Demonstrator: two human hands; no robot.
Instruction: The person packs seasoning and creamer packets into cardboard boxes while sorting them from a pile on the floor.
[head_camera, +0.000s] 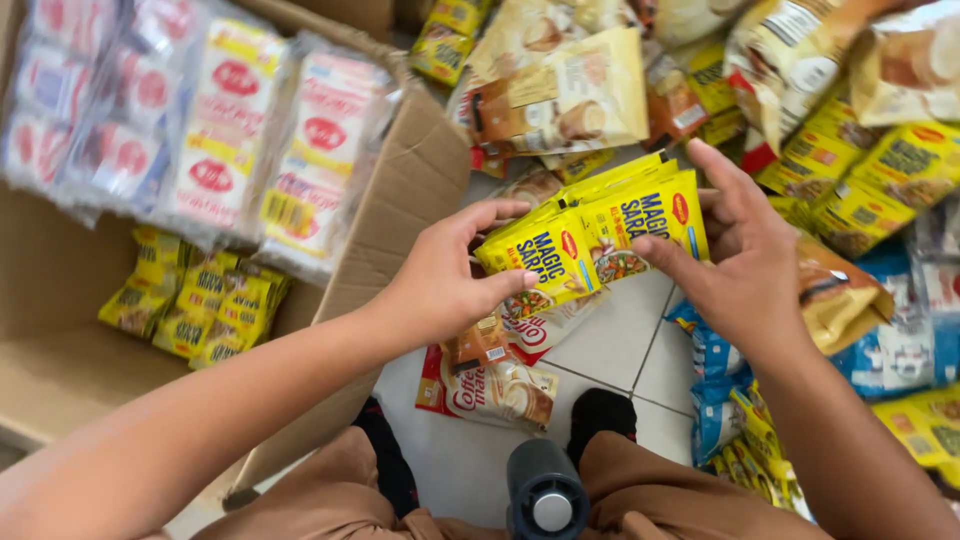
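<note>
On the left, a big open cardboard box (400, 190) takes up most of the floor there; inside it lie clear-wrapped bundles of white and red packets (210, 130) and a small heap of yellow sachets (195, 300). Across the top and right, a loose spread of yellow, cream and blue snack packets (850, 150) covers the white tiled floor (620, 340). Below the hands lie red and cream coffee sachets (490, 385). Between both hands, over the tiles, is a fanned strip of glossy yellow seasoning sachets (590, 240) with red oval marks, blue lettering and a food picture near the lower edge. The left hand (440, 280) pinches its left end between thumb and fingers; the right hand (740, 250) grasps its right end, thumb on front.
</note>
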